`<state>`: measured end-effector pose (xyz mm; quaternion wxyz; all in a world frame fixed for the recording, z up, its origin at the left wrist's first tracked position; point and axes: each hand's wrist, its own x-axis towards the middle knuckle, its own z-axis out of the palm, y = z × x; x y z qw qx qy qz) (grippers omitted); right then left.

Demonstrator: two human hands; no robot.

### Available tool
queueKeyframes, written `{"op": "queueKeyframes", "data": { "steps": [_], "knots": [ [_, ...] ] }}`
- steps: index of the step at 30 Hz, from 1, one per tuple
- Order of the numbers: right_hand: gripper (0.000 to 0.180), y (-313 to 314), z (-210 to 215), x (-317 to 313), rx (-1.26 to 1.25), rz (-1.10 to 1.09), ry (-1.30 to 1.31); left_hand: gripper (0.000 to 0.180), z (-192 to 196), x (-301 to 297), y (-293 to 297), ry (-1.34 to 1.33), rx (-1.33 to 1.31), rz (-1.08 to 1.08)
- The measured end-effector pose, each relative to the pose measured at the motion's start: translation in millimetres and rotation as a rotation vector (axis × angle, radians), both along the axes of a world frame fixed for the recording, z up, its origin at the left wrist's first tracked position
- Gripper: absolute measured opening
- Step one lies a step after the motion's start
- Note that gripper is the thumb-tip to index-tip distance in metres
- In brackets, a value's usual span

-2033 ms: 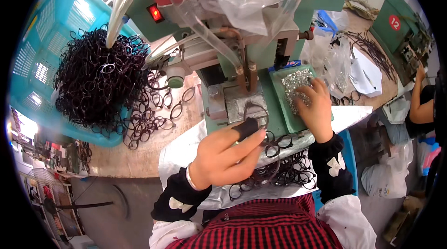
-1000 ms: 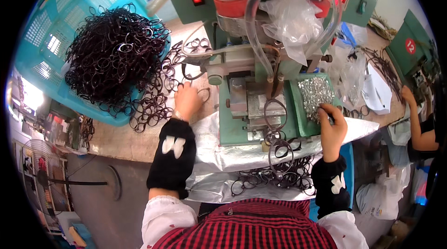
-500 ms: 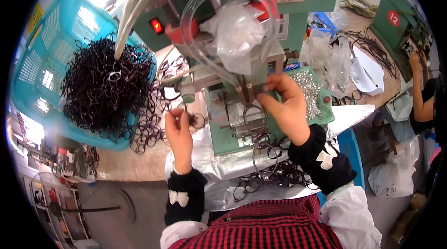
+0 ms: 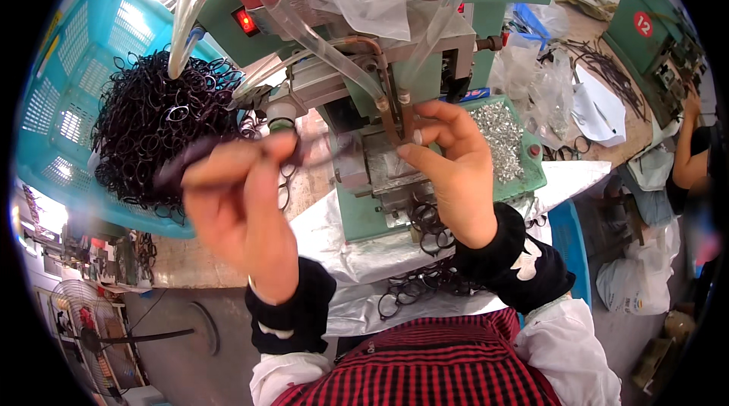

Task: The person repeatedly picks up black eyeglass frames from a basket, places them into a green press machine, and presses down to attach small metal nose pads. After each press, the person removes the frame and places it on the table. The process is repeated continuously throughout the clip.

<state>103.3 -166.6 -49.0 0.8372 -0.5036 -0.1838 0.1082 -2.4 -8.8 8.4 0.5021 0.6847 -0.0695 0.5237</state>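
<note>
My left hand (image 4: 247, 212), smeared by motion, is raised left of the press's work area. Its thumb and fingers pinch a blurred dark elastic loop (image 4: 315, 154) that stretches out on both sides. My right hand (image 4: 459, 170) is at the green press (image 4: 342, 212), fingertips drawn together beside two thin metal tubes (image 4: 397, 121) above the metal work block (image 4: 391, 167). Whatever its fingers hold, if anything, is hidden. Several dark loops (image 4: 433, 235) hang at the block's front edge, left of my right wrist.
A teal basket (image 4: 57, 113) heaped with dark loops (image 4: 163, 136) stands at left. Right of the press is a green tray (image 4: 538, 178) of small shiny metal pieces (image 4: 497, 140). Loops (image 4: 425, 284) lie on silver sheeting (image 4: 357, 307). Another person's arm (image 4: 687, 129) works at far right.
My left hand has risen and swung left with a dark loop in its fingers. My right hand has shifted slightly and stays by the tubes; the large loop hanging below its fingertips no longer shows.
</note>
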Motion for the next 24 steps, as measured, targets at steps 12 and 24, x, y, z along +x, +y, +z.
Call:
{"op": "queueKeyframes", "data": {
  "steps": [12,24],
  "knots": [
    [0.018,-95,-76,66,-1.197,-0.607,-0.885,0.026,-60,14,-29,-0.074,0.951,-0.104],
    [0.016,-104,-97,68,-0.755,-0.550,-0.449,0.018,-64,-59,-35,0.167,0.869,0.170]
  ]
}}
